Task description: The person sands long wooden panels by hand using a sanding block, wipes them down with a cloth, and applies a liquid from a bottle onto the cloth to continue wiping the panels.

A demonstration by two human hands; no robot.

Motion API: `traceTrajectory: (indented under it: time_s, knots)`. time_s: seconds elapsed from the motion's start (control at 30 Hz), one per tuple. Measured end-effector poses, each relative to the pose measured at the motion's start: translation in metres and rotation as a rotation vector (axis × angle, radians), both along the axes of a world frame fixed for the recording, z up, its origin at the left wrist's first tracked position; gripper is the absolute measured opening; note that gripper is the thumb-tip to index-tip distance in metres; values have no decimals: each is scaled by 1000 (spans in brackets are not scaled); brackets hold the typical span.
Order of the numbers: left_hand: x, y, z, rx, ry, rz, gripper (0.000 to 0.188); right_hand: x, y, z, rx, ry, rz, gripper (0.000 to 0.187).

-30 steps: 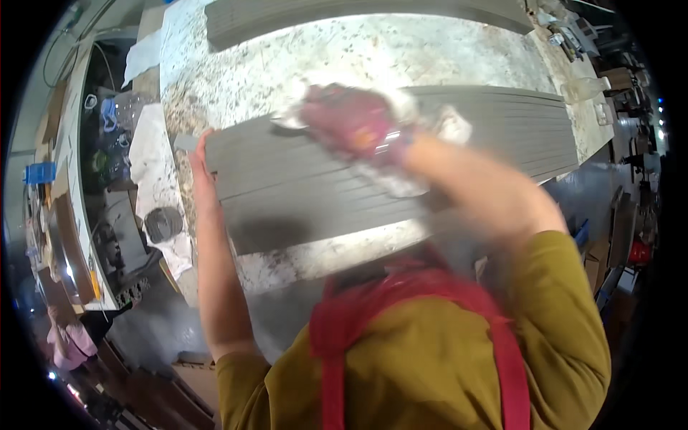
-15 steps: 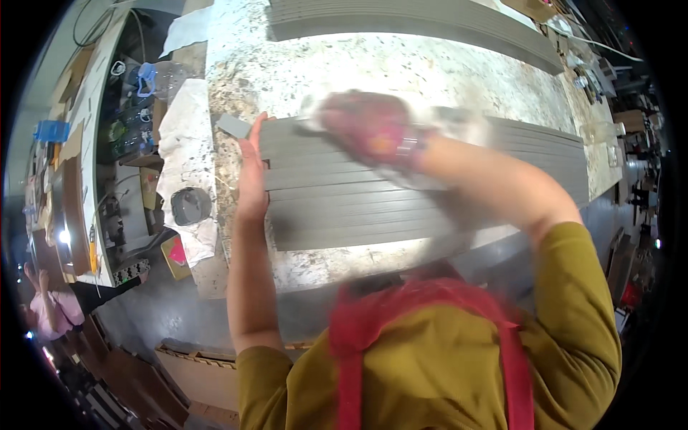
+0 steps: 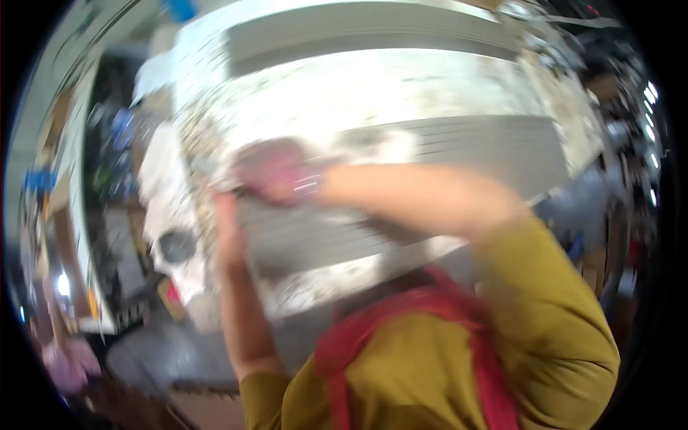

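Grey, long, flat strips (image 3: 487, 147) lie side by side across the white, speckled table (image 3: 322, 86). At their left end, my bare left hand (image 3: 228, 215) rests upright against the ends, its fingers stretched out but blurred. My right hand (image 3: 271, 172), in a pinkish-red glove, is closed and smeared by motion over the left part of the strips. Pale cloth (image 3: 228, 170) shows around its fingers, and its grip is partly hidden. Just beyond my right forearm is a blurred white patch (image 3: 394, 145), perhaps more cloth.
Another stack of grey strips (image 3: 373, 36) lies along the table's far side. To the left, a dark round container (image 3: 177, 246) sits on white paper (image 3: 161, 179), near a shelf with clear bottles (image 3: 123, 129). A person in pink (image 3: 70, 365) is at the far left.
My right hand has swept left along the strips to near their left end, close to my left hand. My left hand stays at that end, while the whole view has shifted and blurred.
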State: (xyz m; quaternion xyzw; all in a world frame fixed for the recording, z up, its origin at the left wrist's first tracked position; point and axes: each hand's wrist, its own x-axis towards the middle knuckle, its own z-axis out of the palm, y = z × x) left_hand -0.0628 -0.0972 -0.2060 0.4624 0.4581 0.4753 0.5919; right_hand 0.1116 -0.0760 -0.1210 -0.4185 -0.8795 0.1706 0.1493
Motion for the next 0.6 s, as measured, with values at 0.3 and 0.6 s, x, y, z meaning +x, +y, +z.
traceTrajectory:
  time_s: [0.3,0.6]
  knots:
    - [0,2,40,-73,98,47,59,191,-61,14,-169,-117,-563,29]
    - [211,-1,106,731,859,-334,41,286,-96,1,2,-74,-748,14]
